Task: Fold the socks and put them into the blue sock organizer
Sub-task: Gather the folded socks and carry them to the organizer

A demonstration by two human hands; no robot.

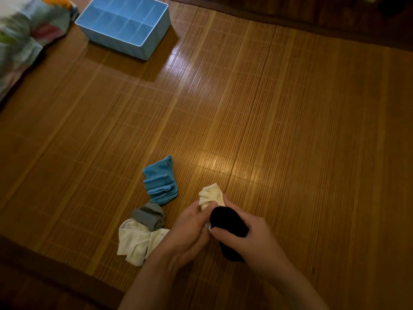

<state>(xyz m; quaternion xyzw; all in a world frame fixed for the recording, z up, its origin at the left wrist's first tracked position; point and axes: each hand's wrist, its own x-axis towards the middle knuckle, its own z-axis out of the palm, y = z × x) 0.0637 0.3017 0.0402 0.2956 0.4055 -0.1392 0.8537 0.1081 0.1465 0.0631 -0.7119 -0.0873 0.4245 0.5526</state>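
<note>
Nearest the person and farthest from the blue sock organizer, both hands work close together above the bamboo mat. The right hand has its fingers curled round a black sock, its thumb pressed on the sock's near edge. The left hand pinches a cream sock that pokes out on the organizer's side of the black one. Whether the two are being paired or pulled apart cannot be told. Also well apart from the organizer, a loose heap of white socks lies unfolded, touched by a rolled grey sock. A little closer to the organizer is a blue pair, which looks folded. The organizer's visible compartments hold nothing, and patterned bedding sits just beside it. By this reckoning the task is early: some folding is done, and every sock has yet to go in.
</note>
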